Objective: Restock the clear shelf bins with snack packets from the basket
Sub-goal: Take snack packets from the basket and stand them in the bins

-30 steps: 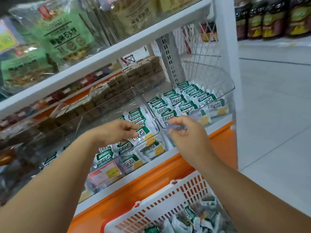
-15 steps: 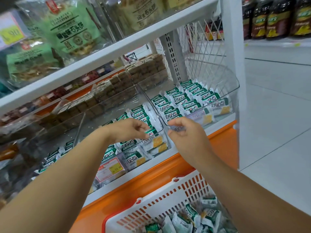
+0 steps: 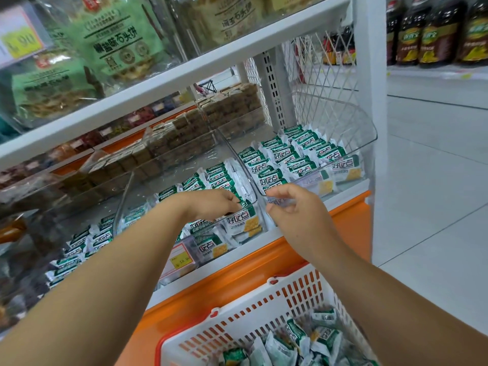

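Shelf bins (image 3: 365,128) hold packets (image 3: 280,165); left fingers (image 3: 231,200) pinch one, right fingers (image 3: 277,191) pinch bin rim (image 3: 311,178).

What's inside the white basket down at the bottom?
The basket holds a loose heap of green-and-white snack packets. The right forearm covers its right side, and the packets hide the basket's floor, so what lies underneath cannot be seen.

We're in a shop: price tag (image 3: 182,258) on a clear bin (image 3: 126,192), bagged snacks (image 3: 118,35) on white shelves (image 3: 169,83), bottles (image 3: 435,33) across the aisle (image 3: 435,180).
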### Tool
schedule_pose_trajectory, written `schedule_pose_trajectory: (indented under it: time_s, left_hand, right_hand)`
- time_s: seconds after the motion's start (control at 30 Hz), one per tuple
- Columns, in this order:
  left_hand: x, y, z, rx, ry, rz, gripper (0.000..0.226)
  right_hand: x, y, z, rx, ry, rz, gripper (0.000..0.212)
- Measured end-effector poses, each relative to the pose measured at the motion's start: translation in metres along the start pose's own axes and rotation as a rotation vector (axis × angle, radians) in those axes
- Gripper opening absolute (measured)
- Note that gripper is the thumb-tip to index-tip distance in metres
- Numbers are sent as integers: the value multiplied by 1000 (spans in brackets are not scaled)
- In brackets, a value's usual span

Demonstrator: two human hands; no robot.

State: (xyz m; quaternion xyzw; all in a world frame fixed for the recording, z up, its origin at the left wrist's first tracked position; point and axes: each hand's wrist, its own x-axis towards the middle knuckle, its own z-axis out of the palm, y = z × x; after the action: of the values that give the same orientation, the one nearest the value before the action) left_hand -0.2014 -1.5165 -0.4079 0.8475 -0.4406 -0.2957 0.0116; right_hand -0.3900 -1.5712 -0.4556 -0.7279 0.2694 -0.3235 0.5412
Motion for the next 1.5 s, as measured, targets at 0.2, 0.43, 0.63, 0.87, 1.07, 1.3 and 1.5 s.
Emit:
schedule_pose_trajectory:
  time_s: [0.2, 0.43, 0.63, 0.87, 1.07, 1.3, 1.5]
  left_hand:
    - [0, 1, -5, 69, -10, 4, 20]
    - [-1, -9, -4, -7, 22, 61, 20]
    - [-1, -14, -7, -62, -27, 74, 15]
    - [6, -19, 4, -5, 55, 129, 10]
    - [8, -15, 8, 7, 268, 182, 23]
    - [14, -16, 9, 183, 321, 134, 42]
    - [18, -11, 3, 196, 119, 94, 60]
  right_hand:
    - [0, -2, 0, 18, -17, 2, 18]
    - [1, 1, 2, 11, -14, 13, 17]
    - [2, 2, 6, -13, -32, 10, 16]
    - [2, 6, 6, -217, -95, -76, 33]
    - [0, 8, 9, -314, -121, -100, 41]
    - [0, 11, 9, -350, -102, -120, 39]
    - [0, 14, 13, -325, -91, -146, 36]
